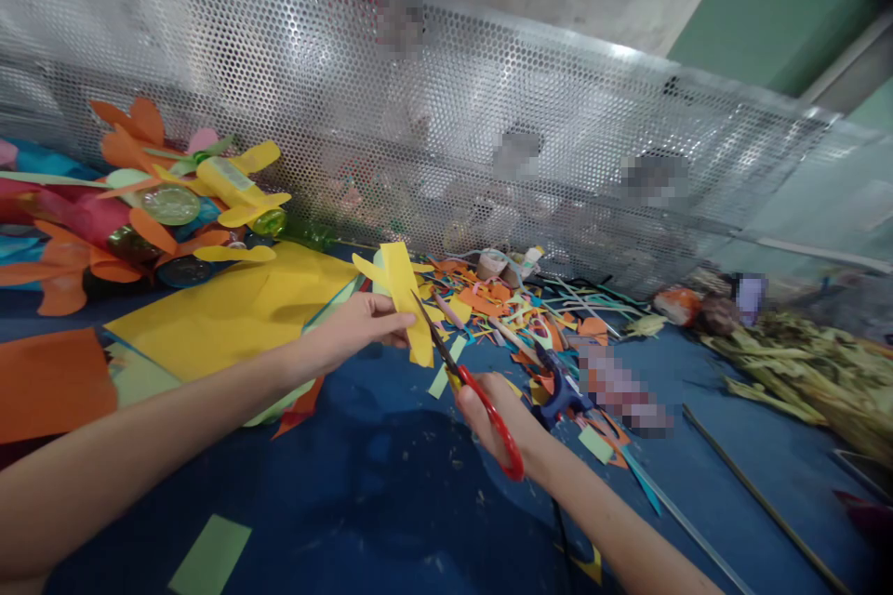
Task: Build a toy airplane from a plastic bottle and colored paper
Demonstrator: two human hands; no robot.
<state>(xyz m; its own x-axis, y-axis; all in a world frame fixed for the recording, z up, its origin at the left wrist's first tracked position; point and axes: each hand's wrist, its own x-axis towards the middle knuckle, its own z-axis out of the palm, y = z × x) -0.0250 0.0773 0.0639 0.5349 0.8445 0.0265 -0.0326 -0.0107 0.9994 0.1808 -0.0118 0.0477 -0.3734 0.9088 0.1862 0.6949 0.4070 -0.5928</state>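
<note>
Near the middle of the view, my left hand pinches a yellow paper piece between thumb and fingers. The piece is raised above the blue table, with narrow strips sticking out at its upper end. My right hand grips a pair of scissors by the red handles. Their dark blades point up and left and meet the right edge of the yellow paper. How far the blades are apart is hard to make out. Below and behind the hands lie paper scraps in several colours.
Yellow paper sheets lie at the left, below bottle-and-paper flowers. A blue glue gun rests on the right among scraps. Farther right are a thin stick and dry husks. A perforated metal panel stands behind.
</note>
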